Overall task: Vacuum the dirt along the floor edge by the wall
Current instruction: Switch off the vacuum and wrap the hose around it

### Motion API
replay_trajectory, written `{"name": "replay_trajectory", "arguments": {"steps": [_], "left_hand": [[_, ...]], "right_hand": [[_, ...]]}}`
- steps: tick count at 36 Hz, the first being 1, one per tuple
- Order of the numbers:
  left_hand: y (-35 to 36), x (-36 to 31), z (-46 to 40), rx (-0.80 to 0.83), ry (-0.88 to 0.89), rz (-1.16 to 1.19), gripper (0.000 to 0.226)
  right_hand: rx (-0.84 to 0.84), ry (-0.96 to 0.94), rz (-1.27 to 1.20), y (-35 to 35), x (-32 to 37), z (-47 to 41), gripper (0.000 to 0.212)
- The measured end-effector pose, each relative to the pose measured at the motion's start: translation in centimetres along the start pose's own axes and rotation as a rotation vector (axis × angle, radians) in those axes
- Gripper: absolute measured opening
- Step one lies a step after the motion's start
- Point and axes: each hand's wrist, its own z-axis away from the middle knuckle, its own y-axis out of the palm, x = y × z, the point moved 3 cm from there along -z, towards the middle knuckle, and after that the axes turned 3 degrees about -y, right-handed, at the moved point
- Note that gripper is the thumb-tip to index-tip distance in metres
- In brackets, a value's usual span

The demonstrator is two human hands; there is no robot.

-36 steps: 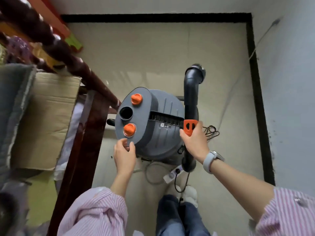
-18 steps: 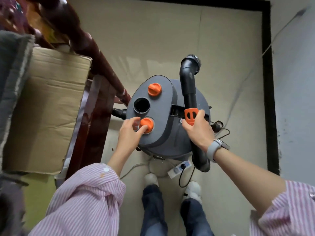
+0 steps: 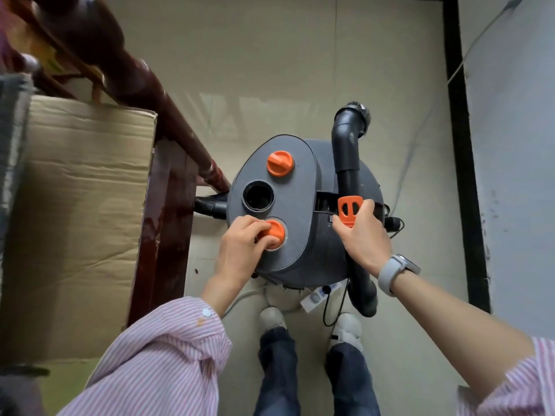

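A grey canister vacuum (image 3: 303, 235) stands on the floor in front of my feet. Its top panel carries two orange knobs and a round black port (image 3: 258, 196). My left hand (image 3: 243, 250) has its fingers curled round the near orange knob (image 3: 275, 233). The far orange knob (image 3: 280, 163) is untouched. A black suction pipe (image 3: 347, 151) lies across the vacuum's right side, its brush end pointing to the far right. My right hand (image 3: 362, 238) grips this pipe just below its orange slider (image 3: 349, 209).
A dark wooden bed frame (image 3: 168, 211) and a cardboard sheet (image 3: 78, 223) stand close on the left. A grey wall with a black skirting strip (image 3: 462, 175) runs along the right. A white power strip (image 3: 318, 297) and black cords lie by my shoes.
My left hand has moved from the vacuum's near edge up onto the near orange knob and closed round it. My right hand keeps its hold on the pipe. The view has come closer.
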Motion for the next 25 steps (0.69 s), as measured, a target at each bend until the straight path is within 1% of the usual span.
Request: {"name": "replay_trajectory", "arguments": {"steps": [4,6,9,12,15,18,20,22,23,25], "left_hand": [[0.2,-0.3,0.5,-0.011,-0.111,0.004,0.020],[0.2,-0.4,0.6,-0.011,-0.131,-0.007,0.020],[-0.1,-0.6,0.5,-0.006,-0.112,-0.050,0.021],[-0.6,-0.7,0.1,0.017,-0.072,-0.160,0.022],[-1.1,-0.9,-0.7,0.101,-0.055,-0.253,0.028],[-1.3,-0.8,-1.6,0.175,-0.010,-0.229,0.029],[-1.4,-1.0,-2.5,0.157,0.024,-0.139,0.030],[-1.6,-1.4,-4.0,0.073,0.041,-0.081,0.032],[-1.6,-1.7,-5.0,0.033,0.049,-0.071,0.035],[-1.3,-2.2,-7.3,0.010,0.083,-0.066,0.044]], "right_hand": [[0.015,0.000,0.065,-0.2,0.2,0.0,0.038],[0.022,-0.001,0.090,-0.4,0.3,0.0,0.038],[0.023,-0.016,0.106,-0.7,0.6,0.1,0.038],[0.021,-0.025,0.107,-0.9,1.0,0.1,0.038],[0.029,-0.027,0.106,-1.2,1.3,0.0,0.038],[0.035,-0.026,0.125,-1.2,1.3,-0.1,0.039],[0.036,-0.032,0.135,-1.2,1.3,-0.1,0.039],[0.037,-0.041,0.151,-1.3,1.3,-0.1,0.039],[0.038,-0.046,0.159,-1.3,1.3,-0.1,0.039],[0.045,-0.053,0.167,-1.3,1.3,-0.2,0.039]]}}
